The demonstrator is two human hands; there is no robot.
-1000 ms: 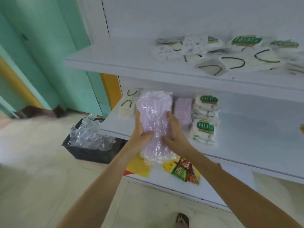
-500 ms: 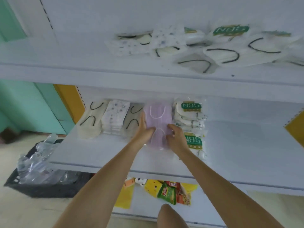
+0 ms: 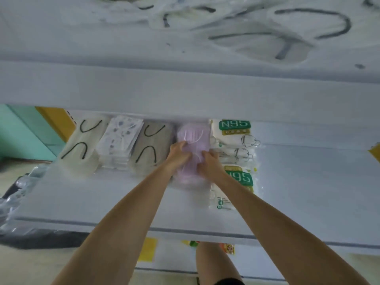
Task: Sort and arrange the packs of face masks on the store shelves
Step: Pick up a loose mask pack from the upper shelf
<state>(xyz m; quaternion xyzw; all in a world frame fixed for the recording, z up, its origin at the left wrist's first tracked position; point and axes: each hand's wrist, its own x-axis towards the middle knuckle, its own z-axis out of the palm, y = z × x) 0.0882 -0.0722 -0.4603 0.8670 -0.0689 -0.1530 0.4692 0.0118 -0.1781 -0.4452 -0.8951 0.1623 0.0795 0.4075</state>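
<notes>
A pack of purple face masks (image 3: 193, 138) lies on the middle white shelf (image 3: 115, 200), between a grey mask pack (image 3: 152, 149) and white N95 packs (image 3: 232, 136). My left hand (image 3: 177, 154) grips the purple pack's left side with curled fingers. My right hand (image 3: 208, 163) holds its right side, fingers curled on top. Further left lie a patterned white pack (image 3: 120, 142) and a cream pack with black ear loops (image 3: 82, 149). Another N95 pack (image 3: 239, 182) lies nearer the shelf front, partly under my right wrist.
The upper shelf (image 3: 185, 87) juts out overhead with loose white masks (image 3: 257, 38) on it. A black crate with clear plastic (image 3: 18, 202) stands on the floor at left. Colourful packets (image 3: 228, 247) lie on the bottom shelf. My knee (image 3: 213, 264) is below the shelf edge.
Both hands carried the purple pack from in front of the shelf onto the middle shelf and pushed it back between the grey and N95 packs. The camera moved closer and lower.
</notes>
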